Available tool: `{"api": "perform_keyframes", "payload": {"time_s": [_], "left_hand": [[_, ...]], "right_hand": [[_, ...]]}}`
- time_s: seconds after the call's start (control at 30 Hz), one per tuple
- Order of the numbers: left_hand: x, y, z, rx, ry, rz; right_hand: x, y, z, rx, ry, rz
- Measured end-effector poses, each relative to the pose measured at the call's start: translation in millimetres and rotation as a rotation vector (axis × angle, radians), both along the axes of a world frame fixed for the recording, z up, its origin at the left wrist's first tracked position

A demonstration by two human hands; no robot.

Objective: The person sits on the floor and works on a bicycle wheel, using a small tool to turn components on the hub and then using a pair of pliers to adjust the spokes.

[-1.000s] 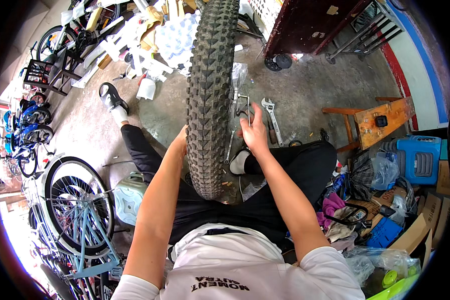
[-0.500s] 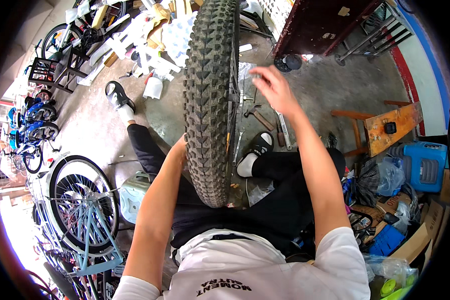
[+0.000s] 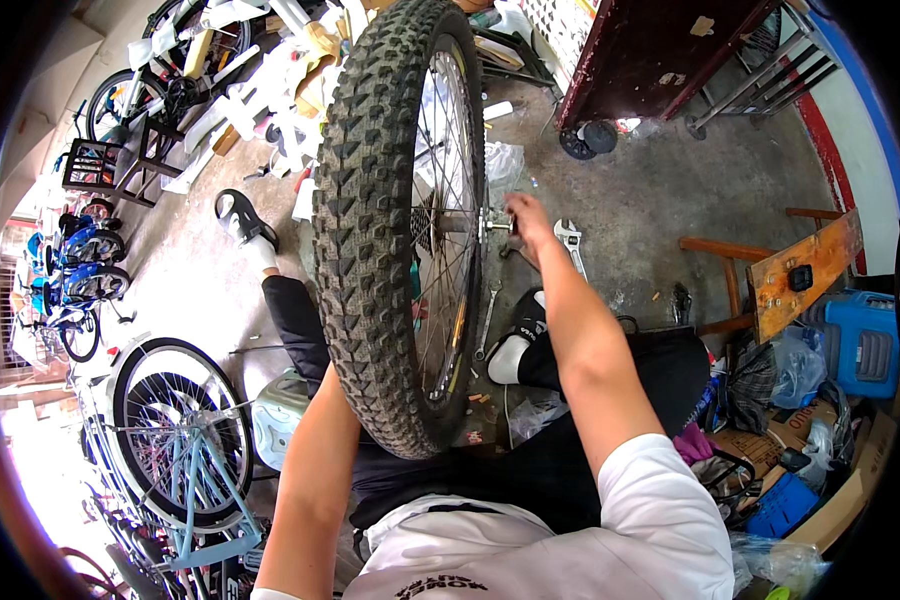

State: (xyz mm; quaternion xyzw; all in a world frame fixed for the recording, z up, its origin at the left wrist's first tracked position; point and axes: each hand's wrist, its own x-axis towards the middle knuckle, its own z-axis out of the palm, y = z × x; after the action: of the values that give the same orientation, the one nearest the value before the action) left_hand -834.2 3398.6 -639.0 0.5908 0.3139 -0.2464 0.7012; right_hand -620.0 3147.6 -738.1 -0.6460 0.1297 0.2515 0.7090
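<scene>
Grey concrete floor [image 3: 640, 190] fills most of what I see, its far margins bent and swallowed by the black rim. Foremost stands the spoked bicycle wheel with a fat, knobbly black tyre [image 3: 365, 230], upright before the person's lap, its top cut off by my upper edge. Farther right, I lose the upper part of a dark maroon cabinet [image 3: 660, 60] too. From below, the left forearm [image 3: 315, 490] runs behind the tyre, which hides the left hand; I cannot tell its grip. Well apart from it, across the wheel, the right hand [image 3: 532, 228] curls by the silver axle end [image 3: 497, 226]; whether its blurred fingers touch, I cannot tell. Just beyond lies a silver adjustable wrench [image 3: 570, 243], partly covered by the right forearm.
</scene>
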Motion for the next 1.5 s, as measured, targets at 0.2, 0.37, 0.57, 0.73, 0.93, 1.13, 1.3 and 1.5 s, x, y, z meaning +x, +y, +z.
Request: {"api": "perform_keyframes", "payload": {"time_s": [0.2, 0.37, 0.57, 0.73, 0.93, 1.13, 1.3, 1.5], "left_hand": [[5.8, 2.0, 0.6, 0.030, 0.003, -0.006], [14.0, 0.3, -1.6, 0.035, -0.001, -0.031], [20.2, -4.9, -6.7, -0.076, -0.077, -0.007], [20.1, -4.2, -10.6, -0.118, -0.082, 0.006], [8.5, 0.2, -11.7, -0.085, -0.048, 0.026], [8.8, -3.4, -10.7, -0.073, -0.029, 0.031], [14.4, 1.8, -17.7, -0.134, -0.053, 0.050], [10.0, 10.9, -53.2, -0.323, -0.074, 0.082]], "right_hand": [[-107.0, 6.7, 7.0, 0.165, 0.185, -0.265], [-182.2, 8.6, 69.3, -0.004, 0.205, -0.214], [-190.0, -10.9, 181.9, -0.160, -0.398, -0.087], [-70.6, -21.5, 209.7, -0.309, -0.637, 0.176], [47.3, -7.5, 121.6, -0.029, -0.306, 0.081], [-23.6, -22.2, -8.1, 0.061, 0.191, 0.042], [-127.1, 7.2, 26.7, 0.283, 0.413, -0.120], [-179.5, -20.3, 77.5, 0.334, 0.428, -0.335]]}}
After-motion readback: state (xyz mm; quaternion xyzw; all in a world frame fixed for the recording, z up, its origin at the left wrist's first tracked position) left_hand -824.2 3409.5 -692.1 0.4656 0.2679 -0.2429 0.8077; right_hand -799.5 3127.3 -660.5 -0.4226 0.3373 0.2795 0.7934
